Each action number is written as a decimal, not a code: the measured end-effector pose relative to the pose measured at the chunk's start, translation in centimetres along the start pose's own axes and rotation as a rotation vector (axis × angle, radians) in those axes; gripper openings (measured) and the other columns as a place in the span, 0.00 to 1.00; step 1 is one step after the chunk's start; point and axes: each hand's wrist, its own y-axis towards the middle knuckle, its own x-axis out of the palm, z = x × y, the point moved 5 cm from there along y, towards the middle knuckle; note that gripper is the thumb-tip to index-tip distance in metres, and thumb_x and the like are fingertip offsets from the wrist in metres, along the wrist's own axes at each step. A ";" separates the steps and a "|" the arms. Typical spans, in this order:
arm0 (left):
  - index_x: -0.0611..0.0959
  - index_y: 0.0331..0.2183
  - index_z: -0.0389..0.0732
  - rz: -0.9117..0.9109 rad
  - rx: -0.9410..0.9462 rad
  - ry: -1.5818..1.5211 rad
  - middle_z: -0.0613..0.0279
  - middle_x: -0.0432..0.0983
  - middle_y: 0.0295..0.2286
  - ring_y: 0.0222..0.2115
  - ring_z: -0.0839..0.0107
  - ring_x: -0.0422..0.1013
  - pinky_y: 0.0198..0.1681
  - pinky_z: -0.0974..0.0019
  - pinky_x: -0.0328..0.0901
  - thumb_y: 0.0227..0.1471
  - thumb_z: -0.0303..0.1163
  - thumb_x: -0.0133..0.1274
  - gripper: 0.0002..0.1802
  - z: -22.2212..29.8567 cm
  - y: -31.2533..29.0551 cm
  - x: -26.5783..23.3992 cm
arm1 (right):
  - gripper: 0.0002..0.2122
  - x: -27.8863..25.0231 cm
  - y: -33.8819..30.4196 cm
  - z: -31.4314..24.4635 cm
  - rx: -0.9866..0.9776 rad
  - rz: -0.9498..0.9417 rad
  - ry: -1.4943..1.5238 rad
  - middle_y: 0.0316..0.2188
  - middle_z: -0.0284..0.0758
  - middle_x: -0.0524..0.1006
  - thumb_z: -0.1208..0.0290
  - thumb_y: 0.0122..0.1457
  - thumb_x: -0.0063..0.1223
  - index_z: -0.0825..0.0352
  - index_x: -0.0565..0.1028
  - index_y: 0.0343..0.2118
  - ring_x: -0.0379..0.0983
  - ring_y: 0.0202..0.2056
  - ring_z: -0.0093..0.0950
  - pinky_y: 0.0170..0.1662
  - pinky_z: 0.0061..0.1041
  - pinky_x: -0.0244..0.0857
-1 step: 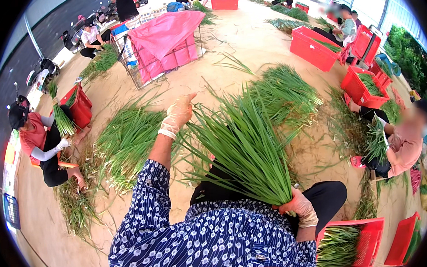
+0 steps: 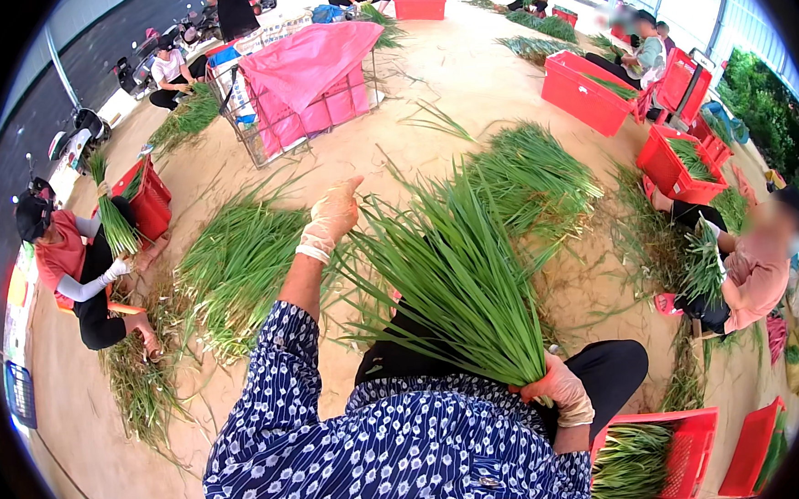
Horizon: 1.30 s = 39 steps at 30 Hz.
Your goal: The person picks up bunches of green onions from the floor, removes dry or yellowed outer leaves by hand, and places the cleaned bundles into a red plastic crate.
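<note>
My right hand (image 2: 562, 390), in a thin pale glove, is closed around the stem end of a big bunch of garlic chives (image 2: 461, 287). The long green leaves fan out up and to the left over my lap. Held out ahead to the left of the bunch, my gloved left hand (image 2: 332, 219) has a finger stretched out and holds nothing. It is above the floor, between the bunch and a loose heap of chives (image 2: 241, 268). A second heap of chives (image 2: 537, 182) lies beyond the bunch.
A red crate (image 2: 700, 451) with chives stands by my right side. Ahead is a wire-frame cart (image 2: 308, 100) draped in pink cloth. People sit sorting chives at left (image 2: 66, 261) and right (image 2: 753, 269). More red crates (image 2: 582, 96) stand at the far right.
</note>
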 end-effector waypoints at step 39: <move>0.58 0.66 0.40 0.335 -0.291 0.001 0.36 0.69 0.49 0.46 0.46 0.70 0.50 0.52 0.67 0.45 0.28 0.63 0.49 -6.9 -9.5 -5.9 | 0.24 0.6 -0.8 -3.5 -0.157 0.072 0.037 0.33 0.45 0.82 0.89 0.43 0.61 0.75 0.75 0.47 0.79 0.26 0.31 0.27 0.27 0.73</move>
